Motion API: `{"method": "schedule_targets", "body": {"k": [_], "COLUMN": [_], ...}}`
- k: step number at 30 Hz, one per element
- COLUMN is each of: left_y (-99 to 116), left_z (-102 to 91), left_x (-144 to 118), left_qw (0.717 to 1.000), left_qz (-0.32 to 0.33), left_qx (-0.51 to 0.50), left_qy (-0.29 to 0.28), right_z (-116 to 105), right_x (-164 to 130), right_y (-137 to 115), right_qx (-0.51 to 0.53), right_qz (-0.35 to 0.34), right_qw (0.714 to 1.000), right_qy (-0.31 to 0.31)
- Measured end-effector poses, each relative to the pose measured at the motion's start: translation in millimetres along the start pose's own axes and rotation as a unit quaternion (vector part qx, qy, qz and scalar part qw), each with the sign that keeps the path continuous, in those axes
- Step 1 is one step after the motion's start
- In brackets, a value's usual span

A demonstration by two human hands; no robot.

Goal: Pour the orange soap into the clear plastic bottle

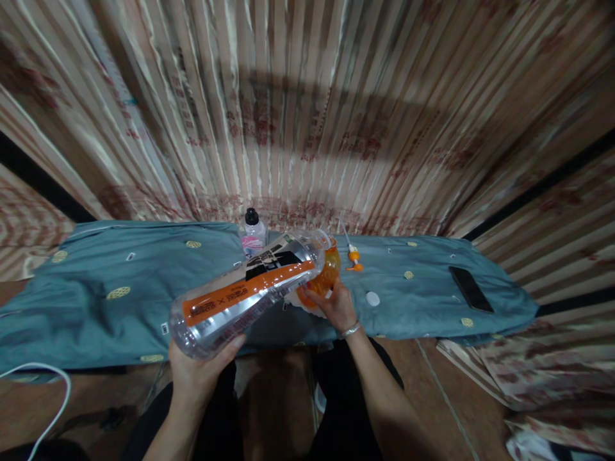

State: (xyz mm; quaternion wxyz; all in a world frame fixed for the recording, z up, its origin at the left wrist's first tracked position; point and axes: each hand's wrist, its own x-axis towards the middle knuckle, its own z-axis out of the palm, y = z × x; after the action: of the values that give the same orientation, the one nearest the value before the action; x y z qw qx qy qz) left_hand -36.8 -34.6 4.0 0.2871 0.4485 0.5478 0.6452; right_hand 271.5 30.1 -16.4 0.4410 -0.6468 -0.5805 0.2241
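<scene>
My left hand grips the base of a large clear plastic bottle with an orange and black label. The bottle is tipped on its side, its open mouth right at the top of an orange translucent container. My right hand holds that orange container from below, over the teal cloth. A silver bracelet sits on my right wrist.
A small clear bottle with a black cap stands behind. An orange and white pump nozzle and a white cap lie on the cloth. A black phone rests at right. A white cable curves at lower left.
</scene>
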Motion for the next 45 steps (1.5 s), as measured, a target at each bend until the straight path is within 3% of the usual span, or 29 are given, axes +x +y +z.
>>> {"method": "schedule_targets", "body": {"k": [7, 18, 45], "left_y": [2.2, 28.0, 35.8], "left_z": [-2.6, 20.6, 21.7], "left_x": [2.6, -11.4, -10.2], "left_qw": [1.000, 0.999, 0.999], "left_qz": [0.001, -0.007, -0.009], "left_qx": [0.015, -0.012, -0.016], "left_qy": [-0.008, 0.036, 0.027], "right_z": [-1.7, -0.8, 1.0], "right_x": [0.1, 0.0, -0.4], "right_y": [-1.5, -3.9, -0.7], "right_qx": [-0.009, 0.022, 0.039], "right_qz": [-0.013, 0.001, 0.006], "right_qw": [1.000, 1.000, 0.999], "right_qy": [0.002, 0.002, 0.005]}}
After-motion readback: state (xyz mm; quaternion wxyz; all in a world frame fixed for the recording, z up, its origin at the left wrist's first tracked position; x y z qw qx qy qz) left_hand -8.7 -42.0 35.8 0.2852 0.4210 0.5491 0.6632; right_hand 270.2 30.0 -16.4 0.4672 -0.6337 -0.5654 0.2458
